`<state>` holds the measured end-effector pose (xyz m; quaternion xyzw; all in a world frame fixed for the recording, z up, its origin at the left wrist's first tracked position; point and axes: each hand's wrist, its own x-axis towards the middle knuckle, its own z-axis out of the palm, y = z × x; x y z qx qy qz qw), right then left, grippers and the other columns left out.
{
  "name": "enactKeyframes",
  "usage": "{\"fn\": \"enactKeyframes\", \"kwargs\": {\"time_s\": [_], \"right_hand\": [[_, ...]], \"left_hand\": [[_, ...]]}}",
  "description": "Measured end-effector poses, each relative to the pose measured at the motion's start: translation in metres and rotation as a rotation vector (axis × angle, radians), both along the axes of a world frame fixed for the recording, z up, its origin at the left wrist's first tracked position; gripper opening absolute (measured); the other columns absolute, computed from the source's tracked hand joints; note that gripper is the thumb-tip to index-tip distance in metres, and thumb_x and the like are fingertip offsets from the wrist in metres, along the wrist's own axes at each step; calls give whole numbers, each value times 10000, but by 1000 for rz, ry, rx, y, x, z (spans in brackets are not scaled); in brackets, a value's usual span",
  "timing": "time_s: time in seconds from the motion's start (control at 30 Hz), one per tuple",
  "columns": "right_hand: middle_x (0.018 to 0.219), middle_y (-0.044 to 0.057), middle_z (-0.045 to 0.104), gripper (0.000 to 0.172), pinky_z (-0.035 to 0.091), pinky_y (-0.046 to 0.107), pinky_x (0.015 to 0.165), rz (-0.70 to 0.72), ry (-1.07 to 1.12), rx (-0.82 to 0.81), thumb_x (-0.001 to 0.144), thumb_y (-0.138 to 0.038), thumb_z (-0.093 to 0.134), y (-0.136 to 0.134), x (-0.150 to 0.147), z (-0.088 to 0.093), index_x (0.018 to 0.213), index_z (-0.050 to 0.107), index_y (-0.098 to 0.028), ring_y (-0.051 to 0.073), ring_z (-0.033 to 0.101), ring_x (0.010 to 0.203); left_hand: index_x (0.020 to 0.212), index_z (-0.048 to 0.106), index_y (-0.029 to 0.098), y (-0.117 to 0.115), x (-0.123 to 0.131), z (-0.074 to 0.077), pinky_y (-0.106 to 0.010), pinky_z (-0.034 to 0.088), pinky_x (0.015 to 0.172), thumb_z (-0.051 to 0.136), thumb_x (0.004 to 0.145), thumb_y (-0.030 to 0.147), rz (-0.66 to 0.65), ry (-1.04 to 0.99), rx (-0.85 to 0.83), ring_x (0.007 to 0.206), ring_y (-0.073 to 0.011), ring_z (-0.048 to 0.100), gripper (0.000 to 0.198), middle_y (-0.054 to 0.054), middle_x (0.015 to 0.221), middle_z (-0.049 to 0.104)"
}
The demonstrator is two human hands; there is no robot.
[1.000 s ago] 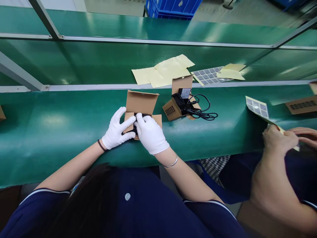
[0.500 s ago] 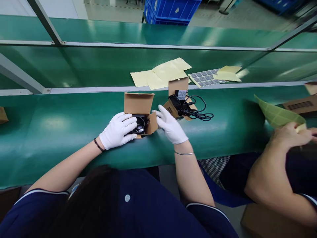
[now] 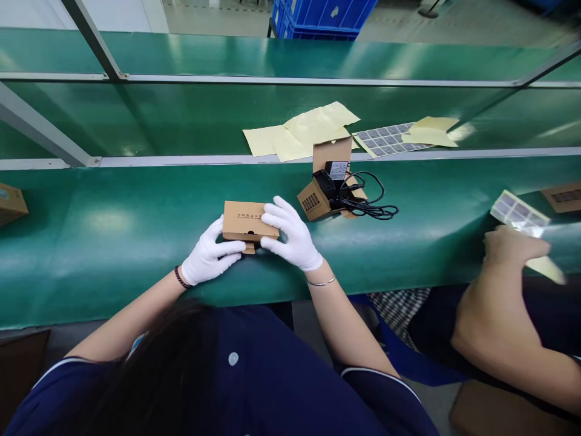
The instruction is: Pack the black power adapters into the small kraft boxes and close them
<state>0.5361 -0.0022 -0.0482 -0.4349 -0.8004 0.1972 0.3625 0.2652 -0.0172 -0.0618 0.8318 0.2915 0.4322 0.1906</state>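
Note:
A small brown cardboard box point(image 3: 242, 219) with dark print on its lid lies in front of me on the green work surface. Its lid is folded down over the top, and a small flap point(image 3: 249, 248) sticks out at the front below the lid edge. My white-gloved left hand point(image 3: 211, 254) grips the box at its left side and front corner. On the right, my gloved right hand point(image 3: 290, 236) has fingers over the lid and the thumb at the front edge. The lid hides what lies inside.
An open carton point(image 3: 315, 200) holds a black device with a coiled black cable point(image 3: 370, 209). Behind lie yellow paper sheets point(image 3: 304, 130) and a label sheet point(image 3: 390, 140). At right, a co-worker's hand point(image 3: 515, 245) holds another label sheet. One more carton point(image 3: 11, 204) sits far left.
The box's lid stood upright and is now folded down over the black cable and device inside. My right hand has moved left onto the lid. The co-worker's hand shifted with its label sheet.

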Motion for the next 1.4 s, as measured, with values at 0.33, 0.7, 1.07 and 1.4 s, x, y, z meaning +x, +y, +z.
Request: {"fn": "enactKeyframes", "kwargs": {"time_s": [0.33,0.7,1.07,1.4], "right_hand": [[1402,57,681,364,378,565,1227,6,-347,-71,917,-555,681,-8,-8,-10,1202,753,-341,300,450,1502],[1318,78,733,303,369,538,1193,97,-467,9,1038,-500,551,-18,-32,6,1160,748,-305,253,589,1349],[1235,71,774,238,366,567,1231,-50,-374,-25,1035,-358,539,-23,-43,-10,1115,755,-297,230,662,1276],[1688,131,398,636,377,399,1273,-170,-20,-201,1080,-385,318,-27,-92,-4,1671,247,-161,185,354,1577]], "left_hand": [[1313,630,327,16,-17,-12,-591,461,1203,695,974,288,34,120,102,1431,-274,550,348,-64,1426,653],[1053,738,309,26,-14,-16,-558,527,1168,737,925,341,15,115,68,1286,-247,661,131,-38,1186,772],[1127,710,293,23,-12,-14,-598,488,1198,737,926,343,3,105,5,1322,-273,646,210,-52,1219,758],[1459,562,212,-2,11,23,-699,359,1204,627,928,238,270,337,186,1384,-406,555,536,-172,1388,666]]}}
